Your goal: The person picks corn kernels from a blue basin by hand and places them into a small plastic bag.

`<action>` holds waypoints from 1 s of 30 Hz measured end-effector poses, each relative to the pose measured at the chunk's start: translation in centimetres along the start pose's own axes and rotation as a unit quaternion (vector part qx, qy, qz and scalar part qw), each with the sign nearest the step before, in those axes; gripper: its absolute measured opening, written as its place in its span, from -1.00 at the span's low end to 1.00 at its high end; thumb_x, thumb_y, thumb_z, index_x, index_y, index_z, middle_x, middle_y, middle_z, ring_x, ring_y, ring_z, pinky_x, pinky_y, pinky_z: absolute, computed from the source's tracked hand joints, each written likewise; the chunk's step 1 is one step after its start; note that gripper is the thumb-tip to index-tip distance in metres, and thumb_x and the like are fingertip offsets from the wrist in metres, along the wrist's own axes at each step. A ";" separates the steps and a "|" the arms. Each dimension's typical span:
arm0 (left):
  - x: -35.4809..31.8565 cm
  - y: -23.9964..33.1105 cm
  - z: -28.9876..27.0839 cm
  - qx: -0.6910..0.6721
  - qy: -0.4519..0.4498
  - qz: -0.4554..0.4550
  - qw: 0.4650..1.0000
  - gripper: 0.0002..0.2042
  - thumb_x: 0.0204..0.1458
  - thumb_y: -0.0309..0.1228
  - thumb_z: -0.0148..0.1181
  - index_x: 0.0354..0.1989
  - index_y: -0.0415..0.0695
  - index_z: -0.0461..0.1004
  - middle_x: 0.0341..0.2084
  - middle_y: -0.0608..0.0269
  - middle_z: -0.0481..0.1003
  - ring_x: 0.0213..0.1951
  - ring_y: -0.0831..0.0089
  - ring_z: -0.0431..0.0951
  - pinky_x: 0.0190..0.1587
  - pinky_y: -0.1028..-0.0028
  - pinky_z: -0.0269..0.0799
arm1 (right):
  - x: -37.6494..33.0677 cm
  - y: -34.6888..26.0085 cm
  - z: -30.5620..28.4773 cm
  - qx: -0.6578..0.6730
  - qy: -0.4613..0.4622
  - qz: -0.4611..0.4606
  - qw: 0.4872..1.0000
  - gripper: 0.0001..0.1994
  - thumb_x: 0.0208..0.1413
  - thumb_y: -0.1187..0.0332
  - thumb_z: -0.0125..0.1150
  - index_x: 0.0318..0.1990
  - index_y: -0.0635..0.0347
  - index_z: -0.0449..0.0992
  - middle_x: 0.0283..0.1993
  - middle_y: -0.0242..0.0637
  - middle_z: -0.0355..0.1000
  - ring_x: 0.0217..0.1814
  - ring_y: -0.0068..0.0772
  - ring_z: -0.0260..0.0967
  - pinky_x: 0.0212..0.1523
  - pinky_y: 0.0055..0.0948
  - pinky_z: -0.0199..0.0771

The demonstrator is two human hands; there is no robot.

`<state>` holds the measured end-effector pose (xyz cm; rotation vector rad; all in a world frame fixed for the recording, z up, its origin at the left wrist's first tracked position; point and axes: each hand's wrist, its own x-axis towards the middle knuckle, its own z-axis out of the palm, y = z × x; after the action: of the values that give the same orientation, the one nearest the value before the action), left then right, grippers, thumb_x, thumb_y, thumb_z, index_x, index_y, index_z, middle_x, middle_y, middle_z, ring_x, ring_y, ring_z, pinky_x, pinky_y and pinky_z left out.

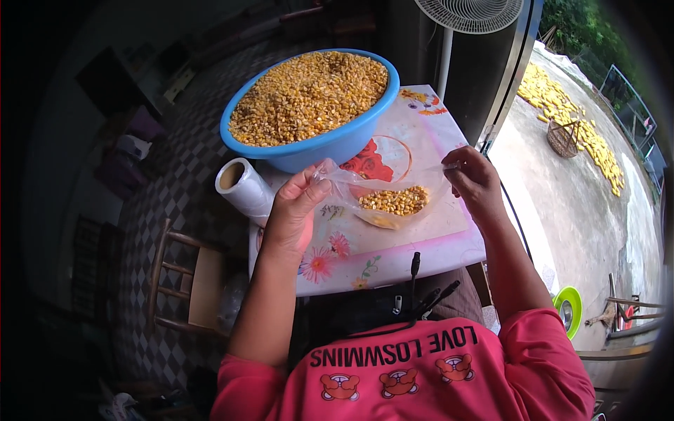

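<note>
Between my two hands a clear plastic bag (351, 184) is stretched by its corners, its lower part resting on or just above the table. Yellow corn kernels (397, 201) lie in a small heap inside it. My left hand (298, 203) pinches one corner of the bag, thumb against fingers. The opposite corner is gripped by my right hand (474, 182), its fingers curled closed. Behind the bag stands a large blue basin (330, 144), filled to a mound with loose corn kernels (309, 98). Left of my left hand is a roll of plastic bags (246, 189).
A flowered cloth covers the table (442, 242). On the left, a wooden chair (189, 281) stands on the checkered floor. A white fan (470, 14) rises behind the table. Outside the doorway at right are spread corn cobs (597, 151), a wicker basket (563, 139) and a green basin (572, 309).
</note>
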<state>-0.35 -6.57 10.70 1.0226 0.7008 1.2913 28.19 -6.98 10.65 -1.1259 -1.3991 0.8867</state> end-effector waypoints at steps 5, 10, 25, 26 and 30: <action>2.8 -0.9 2.6 0.025 -0.056 0.076 0.995 -0.78 -0.05 -0.48 0.20 -0.18 -0.15 0.46 -0.20 0.26 0.48 -0.07 0.55 0.38 0.11 0.46 0.18 | 1.4 -1.2 0.9 -0.055 -0.017 -0.101 0.993 -0.91 0.00 0.63 0.12 -0.36 0.24 0.41 -0.33 -0.31 0.37 -0.26 -0.49 0.38 -0.22 -0.59 0.43; 4.2 -2.6 3.0 0.043 -0.130 0.061 0.989 -0.88 -0.01 -0.48 0.17 -0.29 -0.14 0.42 -0.36 0.31 0.46 -0.19 0.44 0.48 -0.08 0.43 0.37 | 2.0 -0.7 0.6 -0.098 -0.028 -0.123 0.987 -0.87 0.00 0.64 0.13 -0.31 0.20 0.43 -0.32 -0.40 0.38 -0.25 -0.62 0.35 -0.23 -0.62 0.37; 4.8 -4.5 7.7 0.437 -0.190 -0.107 0.873 -0.73 0.14 -0.23 -0.01 -0.06 -0.08 0.37 -0.30 0.26 0.49 -0.45 0.54 0.46 -0.48 0.53 0.41 | 1.8 -0.6 2.8 -0.068 -0.147 -0.179 0.970 -0.71 -0.12 0.74 0.01 -0.22 0.22 0.44 -0.17 -0.28 0.38 -0.19 -0.44 0.38 -0.19 -0.51 0.39; 5.1 -5.7 6.6 0.384 -0.196 -0.112 0.895 -0.76 0.16 -0.25 -0.04 -0.09 -0.09 0.39 -0.36 0.30 0.47 -0.51 0.59 0.41 -0.52 0.55 0.38 | 1.9 -0.1 2.4 -0.092 -0.112 -0.198 0.969 -0.60 -0.18 0.80 -0.10 -0.18 0.23 0.44 -0.09 -0.28 0.35 -0.11 -0.45 0.34 -0.13 -0.51 0.37; 4.6 -6.6 6.2 0.277 -0.221 -0.061 0.933 -0.78 0.21 -0.28 -0.12 -0.21 -0.14 0.41 -0.61 0.42 0.32 -0.61 0.69 0.25 -0.56 0.61 0.23 | 2.1 2.3 1.6 -0.088 -0.142 -0.114 0.979 -0.68 -0.07 0.73 -0.07 -0.16 0.26 0.44 -0.23 -0.24 0.41 -0.19 -0.41 0.39 -0.16 -0.47 0.40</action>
<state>8.77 -3.24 7.89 1.6374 0.7767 0.7145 27.03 -4.22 8.83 -0.9698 -1.8320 0.7902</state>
